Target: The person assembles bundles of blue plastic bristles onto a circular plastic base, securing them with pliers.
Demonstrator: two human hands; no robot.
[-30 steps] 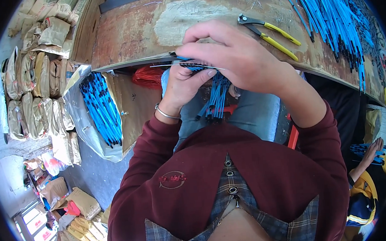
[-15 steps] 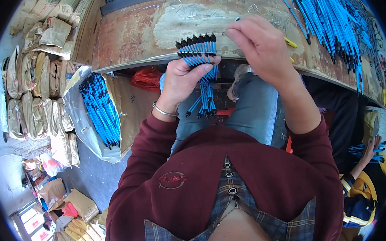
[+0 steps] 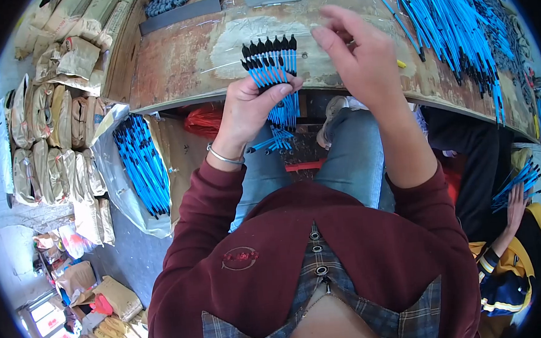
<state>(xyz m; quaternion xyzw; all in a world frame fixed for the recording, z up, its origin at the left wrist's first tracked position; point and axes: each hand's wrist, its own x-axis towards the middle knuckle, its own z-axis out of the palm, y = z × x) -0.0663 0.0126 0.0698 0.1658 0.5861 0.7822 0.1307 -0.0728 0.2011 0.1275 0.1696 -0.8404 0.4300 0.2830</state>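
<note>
1. Left hand point(image 3: 249, 105): fingers wrapped around a bundle of blue pens point(image 3: 272, 66), black tips up, held over the table point(image 3: 177, 63) edge.
2. Right hand point(image 3: 360, 61): just right of the bundle, apart from it, fingers loosely spread, holding nothing.
3. Pen pile point(image 3: 453, 21): far right on the table.

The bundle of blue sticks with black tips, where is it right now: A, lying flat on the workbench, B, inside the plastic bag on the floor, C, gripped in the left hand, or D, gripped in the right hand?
C: the left hand is closed around the bundle, while the right hand is open beside it.
</note>
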